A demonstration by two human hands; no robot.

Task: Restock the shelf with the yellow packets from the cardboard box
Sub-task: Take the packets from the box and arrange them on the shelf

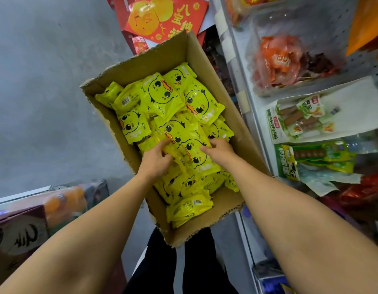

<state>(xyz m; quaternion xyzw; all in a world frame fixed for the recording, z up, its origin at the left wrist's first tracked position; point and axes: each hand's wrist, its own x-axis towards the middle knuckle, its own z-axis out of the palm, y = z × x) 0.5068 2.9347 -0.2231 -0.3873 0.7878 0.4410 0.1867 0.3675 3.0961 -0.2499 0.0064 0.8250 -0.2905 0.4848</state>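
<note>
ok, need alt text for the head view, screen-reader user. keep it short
Seen from above, a person's left hand and right hand grip yellow duck-face packets in an open cardboard box full of them. A white shelf of other bagged snacks stands to the right; grey floor lies to the left.

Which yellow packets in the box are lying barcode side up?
Two: one at the near end and one at the far left; the others show duck faces.
</note>
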